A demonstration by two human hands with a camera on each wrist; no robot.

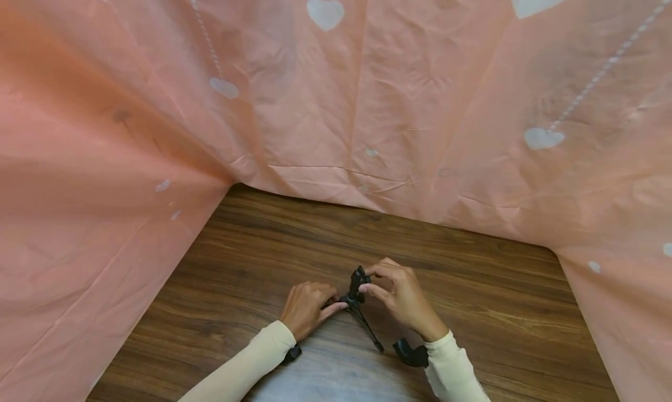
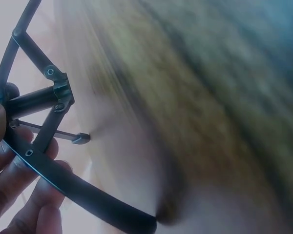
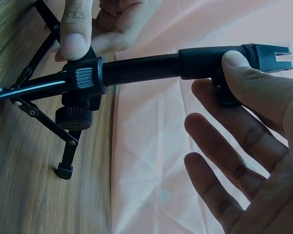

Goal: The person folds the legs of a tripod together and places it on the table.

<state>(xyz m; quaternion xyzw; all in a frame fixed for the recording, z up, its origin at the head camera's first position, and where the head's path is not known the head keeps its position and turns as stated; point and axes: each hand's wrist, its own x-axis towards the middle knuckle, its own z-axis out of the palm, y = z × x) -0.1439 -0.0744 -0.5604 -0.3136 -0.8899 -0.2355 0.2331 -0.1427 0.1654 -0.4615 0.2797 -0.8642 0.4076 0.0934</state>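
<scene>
A smooth black tripod [image 3: 141,69] with ribbed knob [image 3: 74,117] and jointed legs [image 3: 52,128] is held over the wood-grained bench [image 1: 236,256], its collar [image 3: 86,78] pinched by the left grip [image 1: 308,306], its upper tube [image 3: 201,63] by the right grip [image 1: 404,297].

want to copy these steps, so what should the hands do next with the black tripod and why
Probably the right hand should try turning the upper knob while the left hand steadies the black tripod. The right hand pinches the upper post beside that knob, the left hand grips near the hub, and the legs are spread.
</scene>
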